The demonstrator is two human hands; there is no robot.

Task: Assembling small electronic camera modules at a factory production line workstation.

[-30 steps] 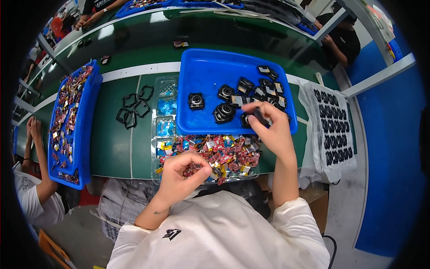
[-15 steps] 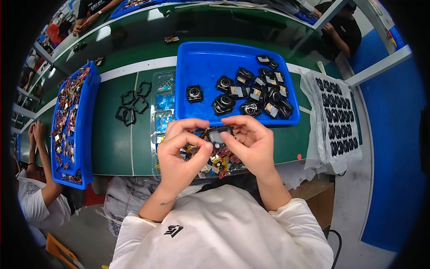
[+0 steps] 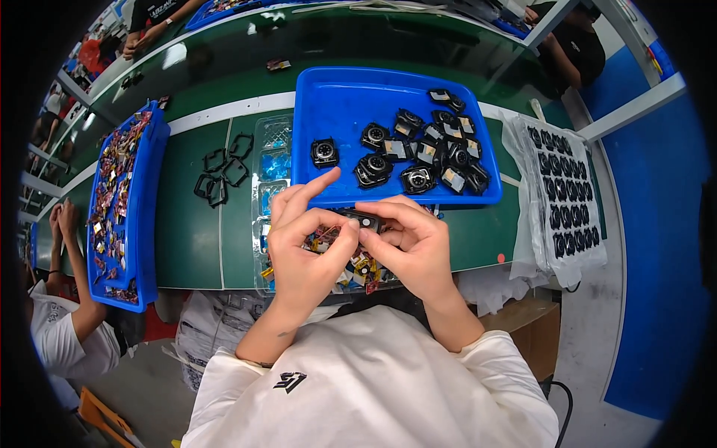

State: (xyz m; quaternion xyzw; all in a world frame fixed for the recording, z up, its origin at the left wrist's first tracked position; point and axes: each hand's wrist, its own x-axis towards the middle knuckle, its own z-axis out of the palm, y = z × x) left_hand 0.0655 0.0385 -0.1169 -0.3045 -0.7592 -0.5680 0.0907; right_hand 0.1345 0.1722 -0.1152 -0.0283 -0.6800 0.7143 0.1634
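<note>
Between my hands is a small black watch case [image 3: 365, 220], tilted so that one edge with a pale round spot shows. My right hand [image 3: 420, 240] grips it with thumb and fingers. At its left end, the thumb and index finger of my left hand [image 3: 302, 243] are pinched together, while the other fingers stretch away; whether a tiny part sits in that pinch is hidden. Below the hands, small red and yellow electronic parts [image 3: 362, 270] lie in a clear plastic tray [image 3: 275, 134]. A blue tray [image 3: 336, 97] just beyond holds several black watch cases [image 3: 373, 170].
Several black frames [image 3: 216, 178] lie left on the green bench [image 3: 187, 246]. Farther left stands a blue bin [image 3: 149, 216] full of small parts. On the right, a white-lined tray [image 3: 534, 201] carries rows of black pieces. A co-worker's hands [image 3: 63, 218] show at far left.
The watch case has been tipped, so its grey face no longer shows. My left hand's free fingers have lifted and spread; my right fingers have closed farther over the case.
</note>
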